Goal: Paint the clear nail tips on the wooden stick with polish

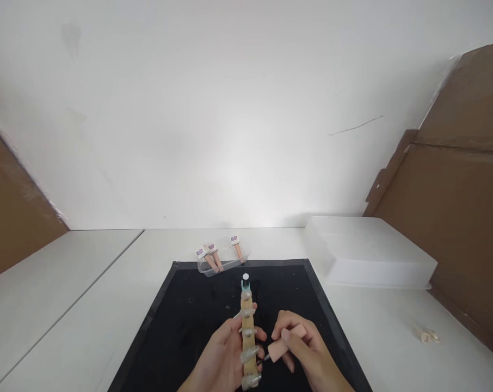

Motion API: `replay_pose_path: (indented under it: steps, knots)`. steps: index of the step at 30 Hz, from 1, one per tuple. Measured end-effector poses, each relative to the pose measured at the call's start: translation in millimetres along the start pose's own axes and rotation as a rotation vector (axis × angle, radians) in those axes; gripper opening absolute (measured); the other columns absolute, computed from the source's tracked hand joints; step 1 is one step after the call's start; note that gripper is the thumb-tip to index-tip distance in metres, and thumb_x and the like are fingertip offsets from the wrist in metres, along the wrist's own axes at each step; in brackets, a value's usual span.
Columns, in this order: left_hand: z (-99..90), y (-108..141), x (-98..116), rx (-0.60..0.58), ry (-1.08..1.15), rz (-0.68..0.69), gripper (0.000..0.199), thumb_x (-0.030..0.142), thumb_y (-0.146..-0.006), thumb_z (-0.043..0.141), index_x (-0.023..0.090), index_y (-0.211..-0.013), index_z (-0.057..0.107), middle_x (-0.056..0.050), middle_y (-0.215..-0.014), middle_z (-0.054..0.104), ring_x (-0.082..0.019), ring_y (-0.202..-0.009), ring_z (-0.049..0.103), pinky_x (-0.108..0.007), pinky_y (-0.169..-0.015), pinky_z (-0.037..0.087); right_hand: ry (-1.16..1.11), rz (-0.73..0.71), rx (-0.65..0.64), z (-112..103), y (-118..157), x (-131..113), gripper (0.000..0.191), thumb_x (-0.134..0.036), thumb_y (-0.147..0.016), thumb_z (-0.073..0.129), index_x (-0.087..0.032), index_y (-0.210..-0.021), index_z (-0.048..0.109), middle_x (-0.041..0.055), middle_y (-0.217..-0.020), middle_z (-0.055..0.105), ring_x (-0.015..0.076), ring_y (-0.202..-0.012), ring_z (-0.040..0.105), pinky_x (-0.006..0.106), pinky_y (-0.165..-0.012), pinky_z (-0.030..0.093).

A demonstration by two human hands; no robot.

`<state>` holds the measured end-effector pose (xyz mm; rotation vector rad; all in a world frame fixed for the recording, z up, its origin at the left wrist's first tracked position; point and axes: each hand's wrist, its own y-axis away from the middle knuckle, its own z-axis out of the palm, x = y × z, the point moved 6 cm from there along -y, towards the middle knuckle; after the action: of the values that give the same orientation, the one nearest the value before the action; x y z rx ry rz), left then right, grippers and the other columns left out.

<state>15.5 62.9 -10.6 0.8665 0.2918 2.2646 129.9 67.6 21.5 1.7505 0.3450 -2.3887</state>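
Observation:
My left hand (pixel 226 348) is closed around a narrow wooden stick (pixel 248 340) that points away from me. Several clear, nail-shaped tips (pixel 250 354) sit crosswise along its top. At its far end is a small teal and black piece with a white round top (pixel 245 279). Between thumb and fingers, my right hand (pixel 307 354) pinches a thick pale pink handle (pixel 285 343). From the handle a thin stem with a dark end, like a small brush, reaches left to the stick's edge near the lower tips; whether it touches cannot be made out.
A black mat (pixel 189 316) lies under both hands. Behind it, a clear tray (pixel 226 265) holds pink strips with white labels (pixel 236 247). A white plastic box (pixel 377 253) stands at right, with small cream rings (pixel 426 335) nearer me. Cardboard walls (pixel 458 190) flank the white table.

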Motion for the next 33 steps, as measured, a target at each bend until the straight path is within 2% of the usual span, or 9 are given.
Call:
replay_pose_path:
  steps: [9,15,22,33]
  knots:
    - [-0.6,-1.5,-0.1,-0.093,-0.002,0.055,0.033,0.011,-0.064,0.047,0.019,-0.096,0.046,-0.003,-0.087,0.061,-0.015,-0.069,0.057,-0.033,-0.071,0.037,0.024,-0.015,-0.009,-1.9,0.0,0.8,0.034,-0.046,-0.077,0.059,-0.014,-0.066,0.059,-0.0049,-0.058,0.04,0.005,-0.04,0.032,0.019,-0.039,0.026]
    - [-0.6,2.0,0.5,-0.006,-0.08,0.048,0.048,0.004,-0.06,0.048,0.019,-0.105,0.043,-0.002,-0.087,0.06,-0.013,-0.067,0.056,-0.032,-0.072,0.037,0.071,-0.002,-0.022,3.3,0.8,-1.9,0.036,-0.049,-0.076,0.059,-0.014,-0.066,0.059,-0.0049,-0.058,0.04,0.0052,-0.04,0.033,0.019,-0.039,0.025]
    - [0.8,3.4,1.7,0.055,-0.105,0.046,0.049,0.001,-0.058,0.05,0.018,-0.104,0.044,-0.001,-0.085,0.059,-0.014,-0.073,0.057,-0.031,-0.076,0.037,0.094,0.003,-0.072,8.0,1.3,-0.2,0.037,-0.05,-0.075,0.059,-0.014,-0.064,0.058,-0.0053,-0.055,0.039,0.0053,-0.04,0.032,0.019,-0.039,0.026]
    - [3.8,4.5,0.8,0.04,-0.097,0.04,0.046,0.001,-0.058,0.049,0.019,-0.1,0.049,-0.001,-0.08,0.059,-0.013,-0.069,0.056,-0.03,-0.075,0.036,0.115,-0.011,-0.121,8.3,-0.2,3.3,0.036,-0.048,-0.076,0.058,-0.013,-0.067,0.06,-0.0041,-0.058,0.044,0.0045,-0.039,0.033,0.019,-0.039,0.026]
